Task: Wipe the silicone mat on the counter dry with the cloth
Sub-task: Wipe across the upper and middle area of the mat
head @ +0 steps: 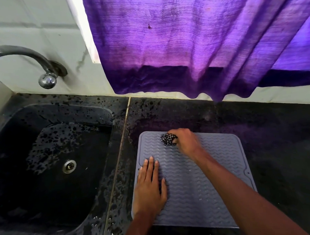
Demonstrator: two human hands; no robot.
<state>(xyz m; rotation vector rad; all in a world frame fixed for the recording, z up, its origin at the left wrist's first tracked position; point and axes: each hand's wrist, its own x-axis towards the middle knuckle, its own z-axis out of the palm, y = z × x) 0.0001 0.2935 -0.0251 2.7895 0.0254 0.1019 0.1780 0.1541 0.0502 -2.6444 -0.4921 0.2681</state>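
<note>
A grey silicone mat (215, 177) with wavy ridges lies flat on the dark counter (267, 139), right of the sink. My left hand (150, 186) presses flat on the mat's left edge, fingers straight. My right hand (185, 142) grips a bunched black-and-white checked cloth (167, 139) and holds it down on the mat near its far left corner. Small water drops glint on the mat's near half.
A black sink (51, 166) with a metal drain fills the left side, and its rim is spotted with water. A curved metal tap (23, 57) juts from the tiled wall. A purple curtain (192, 44) hangs over the counter's back edge.
</note>
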